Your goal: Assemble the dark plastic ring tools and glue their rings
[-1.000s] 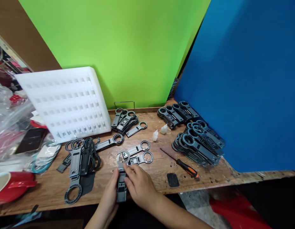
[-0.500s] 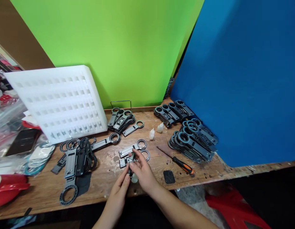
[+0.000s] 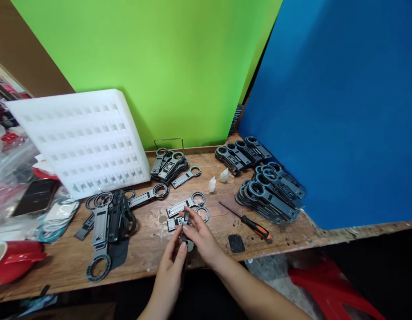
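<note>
At the front edge of the table, my left hand [image 3: 171, 261] and my right hand [image 3: 203, 240] meet around a narrow dark grey piece [image 3: 186, 216]. Both hands pinch it with thumb and fingers, and much of it is hidden behind them. Just beyond the fingertips lie two flat grey plates with ring ends, a farther plate [image 3: 179, 207] and a nearer plate [image 3: 174, 223] partly covered by my right hand. A pale round spot [image 3: 190, 245] shows under my right palm.
An orange-and-black screwdriver [image 3: 256, 228] and a black square pad [image 3: 236, 243] lie to the right. Piles of ring-ended plates [image 3: 269, 193] stand behind them; more plates [image 3: 101, 226] lie left. A white foam tray [image 3: 89, 142] leans there, near a red mug [image 3: 15, 262].
The dark piece has turned and tipped between my fingers, so less of its length shows. My left hand has shifted slightly down and right; the plates on the table stay put.
</note>
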Demonstrator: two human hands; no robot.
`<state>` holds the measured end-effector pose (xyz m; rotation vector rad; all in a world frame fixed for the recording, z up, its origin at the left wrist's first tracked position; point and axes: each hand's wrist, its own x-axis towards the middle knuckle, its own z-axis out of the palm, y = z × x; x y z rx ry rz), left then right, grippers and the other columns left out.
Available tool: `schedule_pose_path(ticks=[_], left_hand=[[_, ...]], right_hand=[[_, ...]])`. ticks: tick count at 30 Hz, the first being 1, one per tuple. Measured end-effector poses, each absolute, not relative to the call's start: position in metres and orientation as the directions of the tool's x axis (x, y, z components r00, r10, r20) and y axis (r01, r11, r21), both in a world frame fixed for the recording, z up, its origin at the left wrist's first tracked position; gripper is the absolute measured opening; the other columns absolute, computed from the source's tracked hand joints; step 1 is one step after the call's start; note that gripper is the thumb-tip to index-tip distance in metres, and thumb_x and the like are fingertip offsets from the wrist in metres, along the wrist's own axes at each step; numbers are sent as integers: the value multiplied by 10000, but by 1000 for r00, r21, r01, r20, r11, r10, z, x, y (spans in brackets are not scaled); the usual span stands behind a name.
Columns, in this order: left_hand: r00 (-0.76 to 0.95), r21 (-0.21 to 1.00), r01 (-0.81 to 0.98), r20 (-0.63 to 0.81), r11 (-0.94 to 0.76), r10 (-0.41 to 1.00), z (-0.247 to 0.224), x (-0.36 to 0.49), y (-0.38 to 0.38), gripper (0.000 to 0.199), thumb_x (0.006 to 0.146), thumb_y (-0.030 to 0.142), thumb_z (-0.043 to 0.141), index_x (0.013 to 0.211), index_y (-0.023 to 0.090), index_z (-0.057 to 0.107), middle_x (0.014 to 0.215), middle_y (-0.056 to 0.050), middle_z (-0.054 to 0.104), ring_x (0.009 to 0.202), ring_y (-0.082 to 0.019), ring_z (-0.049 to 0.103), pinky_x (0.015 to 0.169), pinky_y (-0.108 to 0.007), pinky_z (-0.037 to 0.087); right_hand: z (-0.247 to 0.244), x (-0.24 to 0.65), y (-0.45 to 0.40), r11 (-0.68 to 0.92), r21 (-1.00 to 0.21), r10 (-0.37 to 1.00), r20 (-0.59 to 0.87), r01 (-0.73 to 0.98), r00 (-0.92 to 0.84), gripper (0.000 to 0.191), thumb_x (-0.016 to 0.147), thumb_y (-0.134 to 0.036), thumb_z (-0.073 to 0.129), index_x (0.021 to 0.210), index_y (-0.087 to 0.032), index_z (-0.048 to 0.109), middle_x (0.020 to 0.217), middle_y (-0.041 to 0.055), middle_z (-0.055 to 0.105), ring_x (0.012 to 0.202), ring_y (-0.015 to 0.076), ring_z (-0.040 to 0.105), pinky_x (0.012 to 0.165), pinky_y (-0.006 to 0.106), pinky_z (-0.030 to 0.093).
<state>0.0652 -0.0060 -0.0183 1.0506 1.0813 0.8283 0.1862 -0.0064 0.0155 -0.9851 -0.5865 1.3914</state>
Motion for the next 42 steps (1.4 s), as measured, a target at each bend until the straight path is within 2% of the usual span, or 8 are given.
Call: schedule_pose_path(ticks=[9, 21, 23, 26, 29, 33, 39, 42], left_hand=[[219, 950, -34, -295, 310, 930, -4, 72, -14, 661, 656, 462, 710, 1242, 215, 528, 1312, -108, 555, 1246, -282, 467, 1058, -403, 356], [267, 916, -18, -381, 400, 885, 9, 70, -10, 544, 695, 422, 682, 1191, 225, 579, 1339, -71, 535, 1313, -249, 380, 1078, -350, 314], [281, 872, -80, -445, 483, 850, 11, 69, -10, 544, 676, 428, 701, 1164, 212, 591, 1213, -80, 619, 1190, -258, 511, 964, -338, 434], [366, 741, -220, -540, 634, 758, 17, 68, -10, 429, 682, 425, 694, 1016, 163, 629, 864, -52, 684, 769, -182, 644, 659, -253, 523], [529, 531, -285, -607, 798, 593, 22, 67, -7, 267, 737, 394, 634, 808, 137, 617, 632, 5, 585, 452, -61, 488, 412, -153, 403], [670, 370, -347, -545, 862, 504, 22, 67, -3, 253, 775, 408, 606, 885, 180, 596, 626, 43, 531, 379, -14, 364, 311, -103, 239], [632, 461, -232, -598, 856, 493, 21, 65, -5, 255, 761, 392, 646, 777, 146, 582, 641, 11, 566, 524, -73, 554, 461, -154, 441], [643, 547, -213, -546, 810, 538, 24, 64, -6, 247, 780, 404, 622, 808, 164, 571, 626, 20, 561, 528, -92, 560, 466, -180, 436]], right_hand=[[16, 187, -5, -82, -848, 958, -212, -523, 194, 282, 721, -245, 519, 1003, -243, 525, 1074, 29, 627, 857, 181, 610, 693, 308, 496], [16, 189, -6, -197, -784, 929, -341, -589, 143, 368, 708, -262, 498, 1069, -230, 561, 1014, 29, 672, 794, 149, 632, 741, 292, 461], [16, 190, -7, -198, -792, 926, -344, -578, 154, 354, 727, -277, 505, 1072, -226, 563, 992, 28, 674, 813, 151, 631, 771, 298, 456], [12, 191, -7, -179, -810, 928, -328, -559, 179, 330, 737, -285, 517, 1056, -228, 582, 1019, 24, 659, 880, 162, 619, 814, 310, 452], [7, 193, -7, -155, -856, 936, -287, -493, 203, 339, 751, -299, 521, 1072, -223, 599, 1052, 37, 642, 973, 191, 589, 833, 325, 448], [12, 195, -11, -116, -915, 968, -192, -387, 164, 431, 775, -374, 574, 1176, -216, 559, 1140, 57, 614, 1063, 208, 548, 922, 356, 407], [28, 193, -22, -84, -895, 988, -132, -438, 80, 482, 740, -423, 665, 1172, -272, 511, 1264, 65, 533, 1071, 195, 553, 922, 367, 433], [31, 192, -25, -71, -892, 991, -112, -446, 67, 418, 758, -381, 632, 1140, -269, 504, 1256, 63, 525, 1054, 191, 564, 894, 365, 453]])
